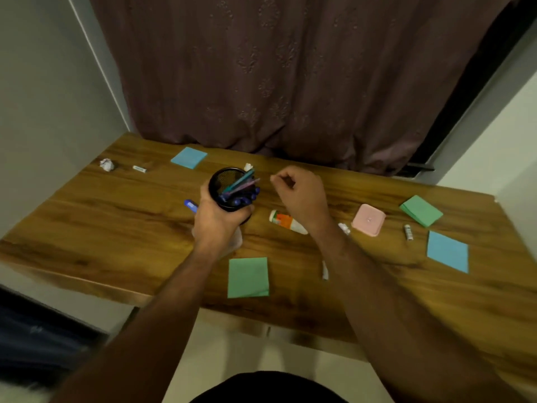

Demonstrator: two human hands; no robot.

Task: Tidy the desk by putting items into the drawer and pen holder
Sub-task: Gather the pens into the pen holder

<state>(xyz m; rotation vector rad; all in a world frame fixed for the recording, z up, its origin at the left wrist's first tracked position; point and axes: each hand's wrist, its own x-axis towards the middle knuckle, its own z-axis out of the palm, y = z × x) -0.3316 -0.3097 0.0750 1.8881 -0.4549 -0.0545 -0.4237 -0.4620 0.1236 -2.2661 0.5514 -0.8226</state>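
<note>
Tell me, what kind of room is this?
Probably a study corner at home: a wooden desk against a curtain, a black mesh pen holder full of pens, and sticky note pads scattered about.

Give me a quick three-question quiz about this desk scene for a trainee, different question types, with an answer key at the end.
1. True or false: the left hand grips the black mesh pen holder.
2. Multiple choice: what lies on the desk directly beneath the right hand? A) the pink square case B) the glue bottle C) the crumpled paper ball
3. Fill in: the sticky pad nearest the front edge of the desk, between the two forearms, is coloured ____.

Key: 1 true; 2 B; 3 green.
</note>
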